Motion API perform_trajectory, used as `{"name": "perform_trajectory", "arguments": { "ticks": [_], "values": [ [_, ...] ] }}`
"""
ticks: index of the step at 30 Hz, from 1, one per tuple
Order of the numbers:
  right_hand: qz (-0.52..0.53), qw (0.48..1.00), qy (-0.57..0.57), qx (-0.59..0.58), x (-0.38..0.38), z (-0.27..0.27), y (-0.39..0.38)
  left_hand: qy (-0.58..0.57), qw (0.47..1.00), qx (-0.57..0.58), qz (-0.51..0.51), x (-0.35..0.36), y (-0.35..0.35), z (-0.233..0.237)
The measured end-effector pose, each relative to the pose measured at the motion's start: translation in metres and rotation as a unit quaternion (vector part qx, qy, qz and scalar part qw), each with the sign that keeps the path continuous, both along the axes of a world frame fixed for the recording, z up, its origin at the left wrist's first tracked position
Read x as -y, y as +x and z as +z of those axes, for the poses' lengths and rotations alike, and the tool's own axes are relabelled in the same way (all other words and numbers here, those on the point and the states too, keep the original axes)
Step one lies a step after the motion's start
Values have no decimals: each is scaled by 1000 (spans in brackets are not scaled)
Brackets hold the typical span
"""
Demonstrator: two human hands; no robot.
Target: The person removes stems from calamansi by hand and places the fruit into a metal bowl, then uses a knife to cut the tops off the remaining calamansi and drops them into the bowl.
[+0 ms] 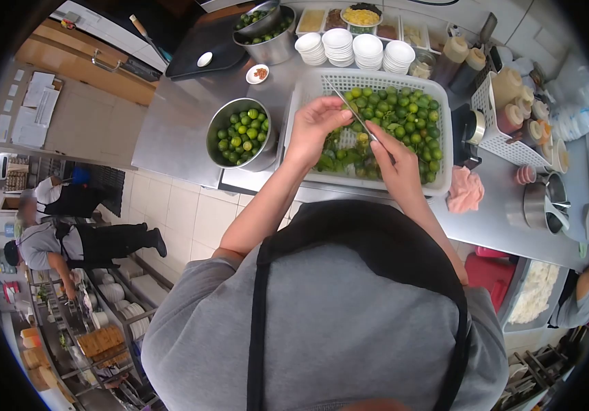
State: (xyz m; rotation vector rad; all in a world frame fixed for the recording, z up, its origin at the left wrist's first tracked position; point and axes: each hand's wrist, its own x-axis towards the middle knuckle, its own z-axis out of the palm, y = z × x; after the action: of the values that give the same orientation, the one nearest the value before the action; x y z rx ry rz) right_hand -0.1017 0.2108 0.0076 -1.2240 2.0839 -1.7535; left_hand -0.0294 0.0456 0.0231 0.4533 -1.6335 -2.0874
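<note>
Over a white perforated basket [445,113] of small green limes [414,116], both of my hands work close together. The fingers of my right hand [398,163] are closed on the handle of a slim metal knife [356,115], its blade slanting up and left. My left hand [322,127] is pinched beside the blade; whatever it holds is hidden by the fingers. Green leaves and a few yellowish fruits lie in the basket's near part. Left of the basket stands a steel pot [215,147] with more limes in it.
Stacked white cups [337,48], food containers [390,29] and another lime-filled pot [274,51] line the back. Sauce bottles [507,116] and a pink cloth [465,190] are at right. Co-workers [51,243] stand at far left; another person's arm [585,288] shows at far right.
</note>
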Motion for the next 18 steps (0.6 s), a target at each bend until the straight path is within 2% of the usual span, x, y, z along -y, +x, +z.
{"name": "perform_trajectory", "arguments": {
  "ticks": [1,3,4,7,9,11,12,13,14,15,17,18],
  "values": [
    [1,1000,2,2,0,0,0,2,1000,2,1,2,1,-1],
    [10,1000,12,14,0,0,2,155,987,-24,-27,11,3,-4],
    [13,1000,14,17,-1,1,3,178,983,-22,-25,14,6,0],
    [31,998,39,34,-3,-1,4,177,982,-65,10,42,18,-2],
    [56,996,53,37,-7,-5,3,125,985,-58,102,72,35,-3],
    [38,998,48,32,-10,-12,0,-47,981,9,188,91,56,13],
    [19,999,41,26,-12,-14,-2,-181,950,120,223,105,70,17],
    [19,999,41,26,-13,-12,-4,-309,889,228,250,114,78,18],
    [10,996,68,58,-15,-9,-6,-309,889,228,250,113,77,14],
    [1,992,94,89,-16,-7,-7,-417,846,242,227,110,75,9],
    [1,991,96,95,-14,-7,-7,-614,725,259,173,98,66,-5],
    [5,991,91,98,-12,-6,-6,-585,736,326,96,89,54,-16]
  ]
}}
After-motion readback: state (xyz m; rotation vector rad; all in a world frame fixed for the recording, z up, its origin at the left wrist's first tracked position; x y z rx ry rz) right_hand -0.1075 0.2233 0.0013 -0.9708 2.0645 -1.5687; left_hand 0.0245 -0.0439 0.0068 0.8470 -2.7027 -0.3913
